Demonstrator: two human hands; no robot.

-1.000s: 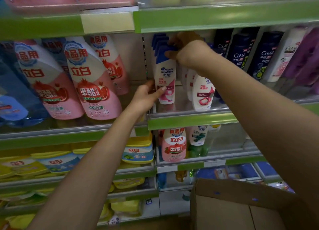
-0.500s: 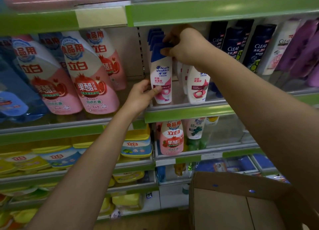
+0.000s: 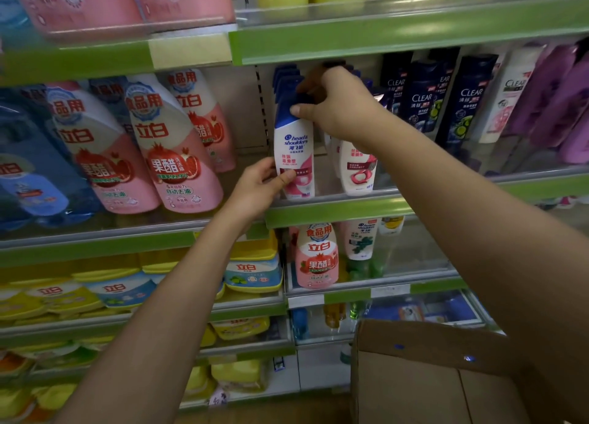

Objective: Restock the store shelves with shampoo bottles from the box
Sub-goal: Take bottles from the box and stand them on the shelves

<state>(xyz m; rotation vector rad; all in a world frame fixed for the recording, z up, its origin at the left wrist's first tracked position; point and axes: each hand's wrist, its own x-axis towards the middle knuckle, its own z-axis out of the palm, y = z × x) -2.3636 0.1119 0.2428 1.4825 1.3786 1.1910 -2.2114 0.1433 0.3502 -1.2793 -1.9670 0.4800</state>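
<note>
A white shampoo bottle [image 3: 294, 149] with a blue cap and a pink label stands at the front left of the green-edged shelf [image 3: 334, 210]. My right hand [image 3: 338, 105] pinches its blue cap from above. My left hand [image 3: 259, 186] holds its lower left side, thumb across the label. Behind it stand more blue-capped bottles of the same kind, and a second white and pink bottle [image 3: 357, 168] stands just to its right, partly hidden by my right wrist. The cardboard box [image 3: 430, 376] sits at the bottom right, its inside out of view.
Dark Clear shampoo bottles [image 3: 424, 102] and purple bottles [image 3: 557, 105] fill the same shelf to the right. Large pink and white refill pouches [image 3: 172, 149] hang on the left bay. Lower shelves hold yellow packs [image 3: 251, 274] and more bottles. A shelf edge runs close above my right hand.
The front bottle has stayed on the shelf. My left hand slid from beside its base onto its lower side, and my right hand stayed on the cap. The camera shifted slightly.
</note>
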